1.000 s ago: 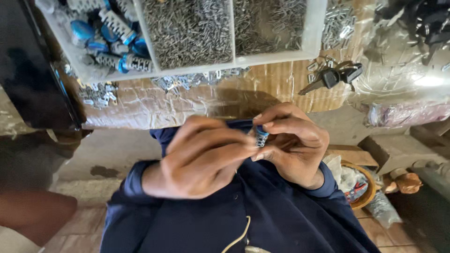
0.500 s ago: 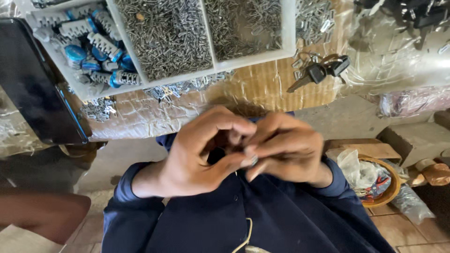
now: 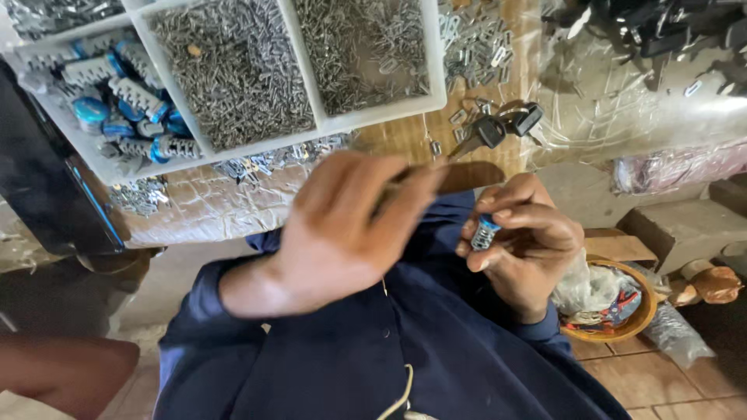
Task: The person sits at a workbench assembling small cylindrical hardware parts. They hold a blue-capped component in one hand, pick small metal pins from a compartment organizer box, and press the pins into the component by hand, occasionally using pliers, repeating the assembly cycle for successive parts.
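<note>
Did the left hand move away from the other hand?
Yes. The left hand has opened and lifted off the right hand, toward the white tray; the right still pinches the small blue-capped metal cylinder.

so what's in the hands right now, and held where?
The right hand pinches a small metal cylinder with a blue end by its sides, between fingertips and thumb. The left hand is open, holding nothing visible.

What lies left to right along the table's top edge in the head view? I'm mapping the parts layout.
Blue-and-metal cylinders → left pile of small metal pieces → right pile of metal pieces → black-headed keys → clear plastic sheet.
</note>
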